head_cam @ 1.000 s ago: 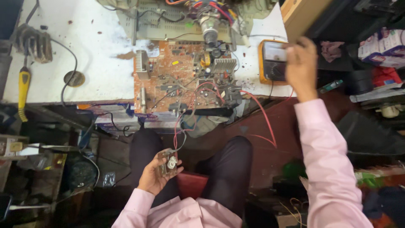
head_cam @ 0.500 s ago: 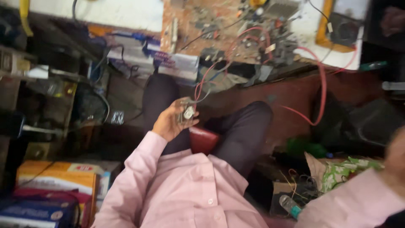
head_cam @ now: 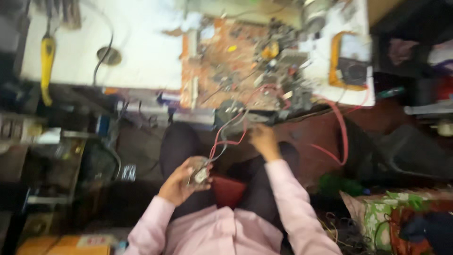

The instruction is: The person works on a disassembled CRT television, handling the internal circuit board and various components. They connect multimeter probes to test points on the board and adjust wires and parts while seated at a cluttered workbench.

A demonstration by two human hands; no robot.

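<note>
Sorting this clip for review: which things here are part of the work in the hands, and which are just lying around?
In use:
- left hand holding a small part
- right hand at the red and grey wires
- circuit board, where the wires lead

Lying about:
- yellow-handled tool
- meter
- green patterned bag
- cardboard box

The right hand (head_cam: 263,141), which a second ago rested up on the yellow meter (head_cam: 348,61) at the table's (head_cam: 141,56) right end, has come down to the wires (head_cam: 231,134) hanging below the circuit board (head_cam: 236,66). The head camera, which half a second ago had dipped toward the lap, has swung back up, so the table and yellow-handled tool (head_cam: 46,66) show again.
</note>
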